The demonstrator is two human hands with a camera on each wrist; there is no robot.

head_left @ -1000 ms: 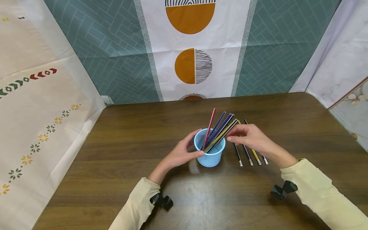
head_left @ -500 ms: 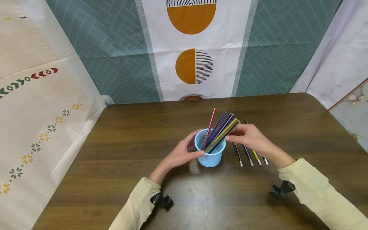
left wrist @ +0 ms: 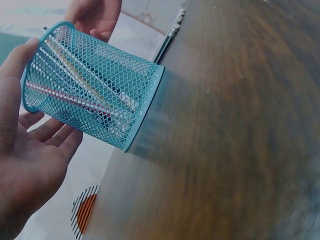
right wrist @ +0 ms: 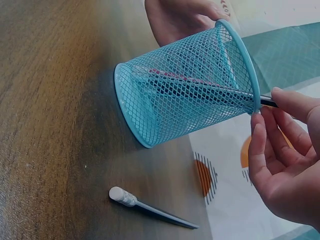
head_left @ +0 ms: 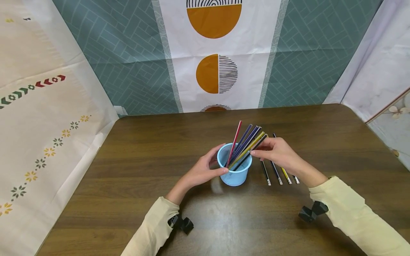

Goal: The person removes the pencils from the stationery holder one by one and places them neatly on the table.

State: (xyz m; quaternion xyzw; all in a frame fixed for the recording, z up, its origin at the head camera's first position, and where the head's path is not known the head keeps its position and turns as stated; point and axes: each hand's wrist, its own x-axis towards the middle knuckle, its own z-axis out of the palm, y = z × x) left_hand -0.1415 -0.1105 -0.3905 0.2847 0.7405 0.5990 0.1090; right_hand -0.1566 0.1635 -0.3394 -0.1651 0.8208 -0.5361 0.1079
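Observation:
A light-blue mesh pencil cup (head_left: pixel 234 179) stands upright on the table. My left hand (head_left: pixel 203 170) holds it from the left, thumb near the front rim and fingers around the far side. Inside lean a red pencil (head_left: pixel 234 142), a yellow pencil (head_left: pixel 258 138) and several dark blue ones, tips up. At the cup's right rim my right hand (head_left: pixel 278 153) pinches a black pencil (right wrist: pixel 268 101) between thumb and fingers; its lower part is in the cup. The left wrist view shows pencils through the mesh.
Several pencils, one of them yellow (head_left: pixel 285 174), lie side by side right of the cup, partly under my right hand, eraser ends toward me. The brown wooden table (head_left: pixel 153 142) reaches back to a patterned cloth (head_left: pixel 134 71). Black wrist cameras sit at both sleeves.
My right hand has moved slightly left toward the cup, and the black pencil has come to lie apart from the yellow one. The left hand and cup hold still.

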